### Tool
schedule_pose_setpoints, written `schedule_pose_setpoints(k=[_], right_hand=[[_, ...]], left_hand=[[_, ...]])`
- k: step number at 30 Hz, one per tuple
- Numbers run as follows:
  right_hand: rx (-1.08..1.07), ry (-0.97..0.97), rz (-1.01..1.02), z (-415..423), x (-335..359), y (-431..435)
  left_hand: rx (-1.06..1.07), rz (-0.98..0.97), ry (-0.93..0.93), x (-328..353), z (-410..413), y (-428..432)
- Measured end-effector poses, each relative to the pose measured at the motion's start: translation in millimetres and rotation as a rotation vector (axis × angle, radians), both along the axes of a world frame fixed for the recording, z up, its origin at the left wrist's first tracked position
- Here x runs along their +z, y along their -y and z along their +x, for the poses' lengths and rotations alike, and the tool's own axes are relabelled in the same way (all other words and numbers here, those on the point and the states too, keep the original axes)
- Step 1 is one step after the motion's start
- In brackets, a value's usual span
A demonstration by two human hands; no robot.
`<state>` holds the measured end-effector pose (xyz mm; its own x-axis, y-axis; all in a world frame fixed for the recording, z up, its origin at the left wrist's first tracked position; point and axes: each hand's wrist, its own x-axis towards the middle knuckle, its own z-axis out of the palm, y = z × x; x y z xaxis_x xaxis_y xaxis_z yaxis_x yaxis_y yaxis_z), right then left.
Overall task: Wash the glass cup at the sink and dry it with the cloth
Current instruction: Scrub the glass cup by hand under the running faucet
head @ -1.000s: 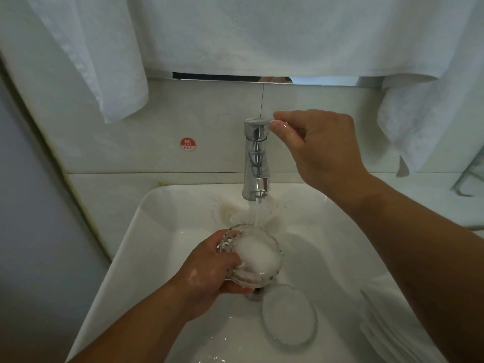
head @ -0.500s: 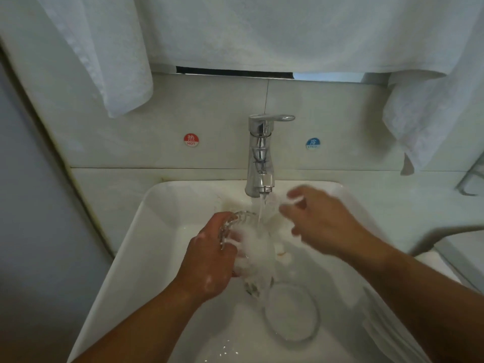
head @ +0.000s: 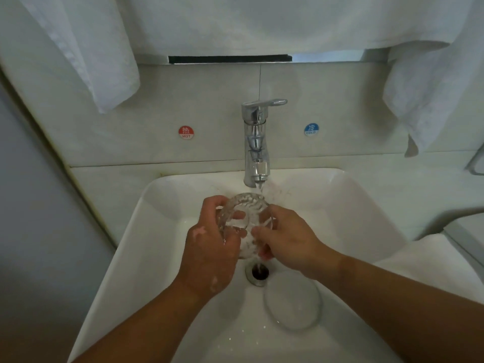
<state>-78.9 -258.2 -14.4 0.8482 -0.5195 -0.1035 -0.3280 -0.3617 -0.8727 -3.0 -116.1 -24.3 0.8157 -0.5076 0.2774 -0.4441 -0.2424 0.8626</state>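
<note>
Cloth (head: 429, 258) partly beyond right edge

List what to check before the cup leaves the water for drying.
1. Grip: left hand and right hand both hold the ribbed clear glass cup: ok.
2. Water: chrome tap runs, stream at the cup's far rim: ok.
3. Suds: white flecks on the left hand: not ok.
4. Drain open: ok.
5. Round clear glass disc lies in the white basin near the drain, a possible knock risk: not ok.
6. Folded white cloth beside the basin, on the right: ok.
</note>
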Motion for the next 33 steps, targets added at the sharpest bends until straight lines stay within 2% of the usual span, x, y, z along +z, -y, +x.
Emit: schedule_pose_setpoints(k=[3, 5, 11, 16, 20, 21, 24, 26, 28, 31, 33], right_hand=[[-0.079, 0.042, 0.101, 1.0, 1.3, -0.3], [-0.086, 0.041, 0.113, -0.2, 0.0, -0.2], [0.005, 0.106, 0.213, -4.9, 3.4, 1.7], [-0.03, 0.01, 0.081, -2.3, 1.7, 2.3], [0.063, 0.067, 0.34, -3.9, 3.2, -0.6], [0.052, 0.076, 0.338, -2.8, 2.5, -0.6], [-0.018, -0.039, -0.088, 1.5, -3.6, 1.8], [-0.026, -0.118, -0.227, 1.0, -4.3, -1.4], [-0.006, -0.099, -0.101, 0.4, -5.6, -3.5], [0.005, 0.005, 0.332, 0.7, -4.3, -3.9], [-0.019, 0.018, 0.406, 2.0, -2.7, -1.7]], left_hand=[[-0.047, -0.051, -0.202, -0.8, -2.2, 2.7], [-0.079, -0.066, -0.241, -2.4, -6.8, 5.7], [-0.055, -0.035, -0.135, -4.3, -14.3, 8.0], [-0.033, -0.043, -0.148, -8.3, -14.0, 7.3], [-0.043, 0.007, -0.118, -6.1, -16.9, 6.4], [-0.048, 0.015, -0.114, -5.2, -17.8, 6.5], [-0.046, 0.024, -0.115, -5.3, -17.3, 6.4], [-0.044, 0.033, -0.105, -5.9, -17.4, 6.1], [-0.058, 0.04, -0.076, -6.0, -19.0, 5.4], [-0.073, 0.026, -0.045, -4.4, -22.4, 5.0], [-0.074, 0.022, -0.019, -3.5, -23.5, 5.5]])
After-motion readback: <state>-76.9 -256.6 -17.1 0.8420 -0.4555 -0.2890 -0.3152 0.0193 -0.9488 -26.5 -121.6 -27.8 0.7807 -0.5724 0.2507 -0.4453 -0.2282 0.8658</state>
